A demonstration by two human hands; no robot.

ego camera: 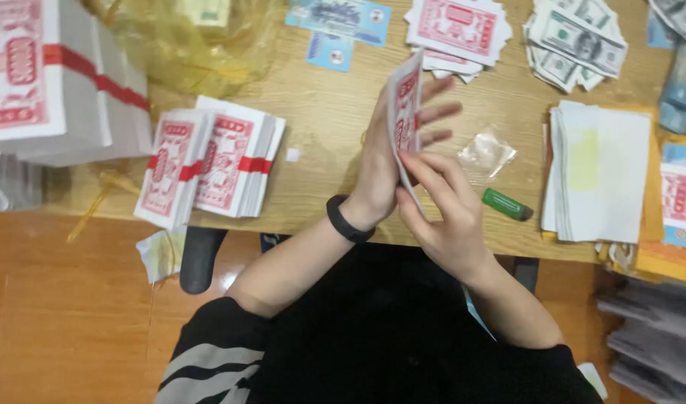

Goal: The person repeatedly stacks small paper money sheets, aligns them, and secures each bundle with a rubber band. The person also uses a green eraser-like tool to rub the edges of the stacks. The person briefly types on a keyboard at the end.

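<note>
Holding perhaps 1 red-printed sheaf (404, 112), 2 hands (380, 168).

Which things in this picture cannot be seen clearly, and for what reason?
Head view:
- The thin stack of red-and-white paper notes stands edge-on between the left hand and the right hand; its count is hidden and motion blurs it.
- The large banded bundle is cut off by the left edge.
- The grey stacks at lower right are blurred and cut off.
- The contents of the yellow plastic bag are unclear.
</note>
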